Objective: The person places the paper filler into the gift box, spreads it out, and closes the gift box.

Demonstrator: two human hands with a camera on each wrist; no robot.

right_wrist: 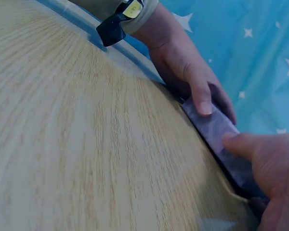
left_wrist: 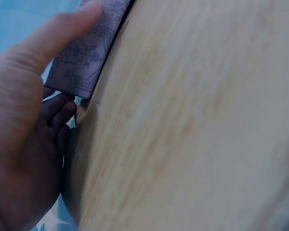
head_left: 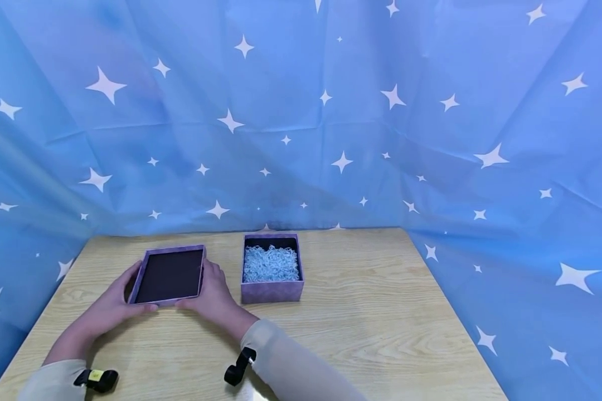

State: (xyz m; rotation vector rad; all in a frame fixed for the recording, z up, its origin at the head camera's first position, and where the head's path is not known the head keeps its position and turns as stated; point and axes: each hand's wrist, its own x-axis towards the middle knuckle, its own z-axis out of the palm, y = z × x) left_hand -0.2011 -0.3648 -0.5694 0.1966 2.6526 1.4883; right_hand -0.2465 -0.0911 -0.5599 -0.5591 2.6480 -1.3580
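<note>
A shallow purple box lid (head_left: 169,275) lies with its black inside facing up, on or just over the left part of the table. My left hand (head_left: 111,305) grips its left side and near left corner, thumb along the front wall. On the opposite side my right hand (head_left: 213,291) holds the right wall, its thumb also against the front. The left wrist view shows the lid's patterned wall (left_wrist: 79,62) under the left thumb, fingers beneath. Both thumbs press the same wall in the right wrist view. To the right stands an open purple box (head_left: 272,292) filled with pale blue shredded paper (head_left: 272,264).
The light wood table (head_left: 361,328) reaches back to a blue curtain (head_left: 301,145) with white stars, which also hangs along both sides. Black wrist cameras are strapped over both pale sleeves (head_left: 301,362).
</note>
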